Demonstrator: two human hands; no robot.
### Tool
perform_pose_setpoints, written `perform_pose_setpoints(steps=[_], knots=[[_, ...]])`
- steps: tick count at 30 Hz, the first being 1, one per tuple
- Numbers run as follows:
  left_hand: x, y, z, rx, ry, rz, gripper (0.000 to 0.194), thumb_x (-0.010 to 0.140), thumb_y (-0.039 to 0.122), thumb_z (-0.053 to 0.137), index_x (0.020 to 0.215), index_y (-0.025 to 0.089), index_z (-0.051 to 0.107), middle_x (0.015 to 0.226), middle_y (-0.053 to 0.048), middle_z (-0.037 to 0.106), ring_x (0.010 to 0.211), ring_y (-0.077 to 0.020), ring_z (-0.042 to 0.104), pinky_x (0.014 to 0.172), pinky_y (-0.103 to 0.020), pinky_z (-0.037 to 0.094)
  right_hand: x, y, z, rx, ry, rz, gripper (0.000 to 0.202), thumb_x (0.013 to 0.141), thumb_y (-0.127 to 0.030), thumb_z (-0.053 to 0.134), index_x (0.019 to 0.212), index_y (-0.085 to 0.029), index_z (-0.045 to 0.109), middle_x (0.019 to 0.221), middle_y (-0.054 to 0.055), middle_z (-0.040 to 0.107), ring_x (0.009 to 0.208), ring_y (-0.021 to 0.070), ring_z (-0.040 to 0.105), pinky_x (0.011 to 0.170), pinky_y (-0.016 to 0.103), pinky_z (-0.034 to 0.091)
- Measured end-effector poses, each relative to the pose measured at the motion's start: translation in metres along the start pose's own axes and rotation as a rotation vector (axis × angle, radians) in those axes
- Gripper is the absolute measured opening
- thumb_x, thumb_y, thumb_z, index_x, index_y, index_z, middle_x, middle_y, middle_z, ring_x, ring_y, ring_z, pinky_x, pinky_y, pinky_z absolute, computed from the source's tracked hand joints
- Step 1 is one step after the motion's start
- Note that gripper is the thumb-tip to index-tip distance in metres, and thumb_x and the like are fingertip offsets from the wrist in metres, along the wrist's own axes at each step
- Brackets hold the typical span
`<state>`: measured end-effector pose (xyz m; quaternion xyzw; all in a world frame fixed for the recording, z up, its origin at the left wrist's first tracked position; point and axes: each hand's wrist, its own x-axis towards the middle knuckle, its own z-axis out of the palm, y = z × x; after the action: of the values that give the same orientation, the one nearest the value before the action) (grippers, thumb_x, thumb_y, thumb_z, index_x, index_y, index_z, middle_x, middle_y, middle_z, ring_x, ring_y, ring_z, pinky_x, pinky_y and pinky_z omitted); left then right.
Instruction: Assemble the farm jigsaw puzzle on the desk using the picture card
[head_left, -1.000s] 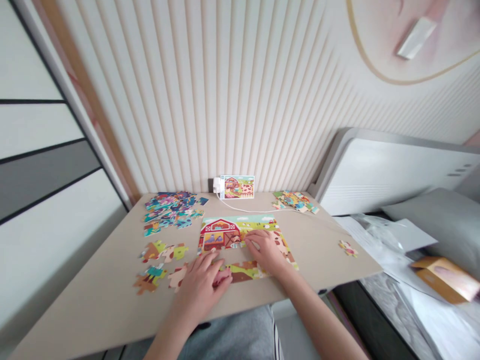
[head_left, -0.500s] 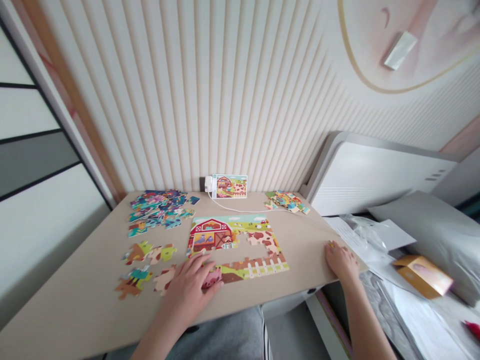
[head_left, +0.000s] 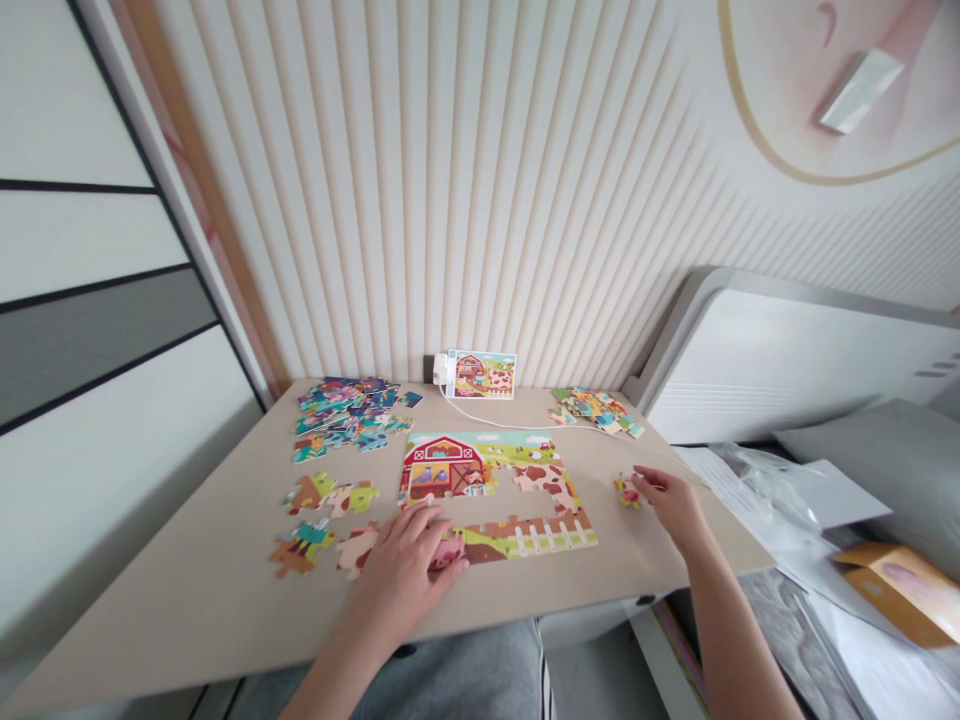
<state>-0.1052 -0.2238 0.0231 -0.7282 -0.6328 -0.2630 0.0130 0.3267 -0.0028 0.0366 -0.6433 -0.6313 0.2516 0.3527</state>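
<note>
A partly assembled farm jigsaw puzzle point(head_left: 559, 538) lies on the table, with a gap in its middle. My left hand point(head_left: 409, 560) rests flat over its lower left corner, fingers stretched and slightly apart, partly covering a pink pig. To the right of the puzzle, my right hand point(head_left: 671, 505) pinches a small colourful puzzle piece point(head_left: 628, 490) between thumb and fingers. Several loose pieces lie left of my left hand, among them a brown and green piece point(head_left: 310, 492) and a cow-patterned piece point(head_left: 355, 548), partly hidden by the hand.
A heap of dark blue puzzle pieces point(head_left: 349, 410) sits at the back left of the table point(head_left: 210, 560), and a smaller pile point(head_left: 598, 408) at the back right. The picture card point(head_left: 484, 375) leans on the wall beside a charger point(head_left: 440, 370) with a white cable. A bed adjoins the right.
My right hand has moved left from the table's right edge and now holds a puzzle piece. The left hand stays on the puzzle. The view has shifted slightly.
</note>
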Motion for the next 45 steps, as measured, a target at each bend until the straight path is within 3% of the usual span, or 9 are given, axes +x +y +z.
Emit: perform_pose_setpoints(steps=[3, 7, 11, 15, 26, 35, 40, 45], knots=[[0.0, 0.001, -0.002, 0.0, -0.007, 0.004, 0.029, 0.092, 0.041, 0.065, 0.117, 0.027, 0.066, 0.133, -0.007, 0.063, 0.132, -0.0321, 0.053, 0.109, -0.054, 0.046, -0.009, -0.038, 0.026, 0.23, -0.155, -0.046, 0.059, 0.076, -0.056, 0.074, 0.113, -0.011, 0.075, 0.089, 0.011, 0.076, 0.076, 0.0226, 0.066, 0.068, 0.034, 0.049], [0.0, 0.002, -0.002, 0.002, -0.004, -0.006, 0.029, 0.091, 0.041, 0.067, 0.116, 0.027, 0.067, 0.133, -0.008, 0.063, 0.131, -0.033, 0.054, 0.108, -0.054, 0.046, -0.025, -0.093, 0.077, 0.395, -0.399, -0.113, 0.05, 0.078, -0.055, 0.076, 0.106, -0.014, 0.074, 0.083, 0.006, 0.073, 0.073, 0.0183, 0.064, 0.068, 0.03, 0.051], [0.0, 0.003, -0.003, -0.006, -0.003, -0.01, 0.03, 0.091, 0.041, 0.067, 0.118, 0.027, 0.067, 0.134, -0.008, 0.063, 0.131, -0.0333, 0.054, 0.107, -0.054, 0.046, -0.027, -0.131, 0.125, 0.317, -0.596, -0.166, 0.047, 0.075, -0.054, 0.077, 0.099, -0.014, 0.075, 0.072, 0.003, 0.07, 0.062, 0.0153, 0.059, 0.059, 0.027, 0.049], [0.0, 0.004, -0.006, -0.025, 0.0, -0.019, 0.03, 0.089, 0.04, 0.069, 0.117, 0.027, 0.068, 0.133, -0.007, 0.063, 0.129, -0.0327, 0.055, 0.107, -0.054, 0.047, -0.02, -0.141, 0.15, 0.182, -0.621, -0.246, 0.04, 0.076, -0.049, 0.074, 0.094, -0.014, 0.077, 0.062, 0.001, 0.066, 0.058, 0.0152, 0.057, 0.056, 0.026, 0.046], [0.0, 0.005, -0.006, -0.021, -0.008, -0.017, 0.031, 0.09, 0.039, 0.068, 0.119, 0.026, 0.067, 0.134, -0.009, 0.062, 0.131, -0.0332, 0.053, 0.108, -0.055, 0.047, -0.025, -0.123, 0.153, -0.011, -0.452, -0.316, 0.032, 0.079, -0.04, 0.068, 0.096, -0.016, 0.079, 0.074, 0.003, 0.072, 0.067, 0.0172, 0.06, 0.061, 0.026, 0.042], [0.001, 0.008, -0.01, -0.021, -0.026, -0.03, 0.031, 0.091, 0.039, 0.067, 0.119, 0.027, 0.066, 0.135, -0.007, 0.062, 0.133, -0.0328, 0.052, 0.109, -0.054, 0.046, -0.038, -0.133, 0.152, -0.108, -0.394, -0.408, 0.02, 0.084, -0.029, 0.063, 0.094, -0.02, 0.079, 0.085, 0.004, 0.075, 0.076, 0.0187, 0.066, 0.07, 0.028, 0.047], [0.001, 0.008, -0.009, -0.01, -0.009, -0.018, 0.031, 0.09, 0.039, 0.068, 0.119, 0.026, 0.067, 0.134, -0.009, 0.062, 0.131, -0.0332, 0.053, 0.107, -0.054, 0.048, -0.047, -0.135, 0.143, -0.12, -0.42, -0.541, 0.025, 0.092, -0.038, 0.064, 0.104, -0.025, 0.08, 0.105, 0.006, 0.071, 0.089, 0.0189, 0.067, 0.083, 0.03, 0.05], [0.0, 0.007, -0.009, -0.004, -0.009, -0.011, 0.032, 0.09, 0.039, 0.068, 0.12, 0.026, 0.066, 0.133, -0.009, 0.063, 0.131, -0.0332, 0.053, 0.108, -0.054, 0.047, -0.052, -0.136, 0.143, -0.237, -0.423, -0.561, 0.031, 0.095, -0.049, 0.062, 0.114, -0.03, 0.078, 0.11, 0.006, 0.067, 0.089, 0.0181, 0.067, 0.084, 0.03, 0.05]])
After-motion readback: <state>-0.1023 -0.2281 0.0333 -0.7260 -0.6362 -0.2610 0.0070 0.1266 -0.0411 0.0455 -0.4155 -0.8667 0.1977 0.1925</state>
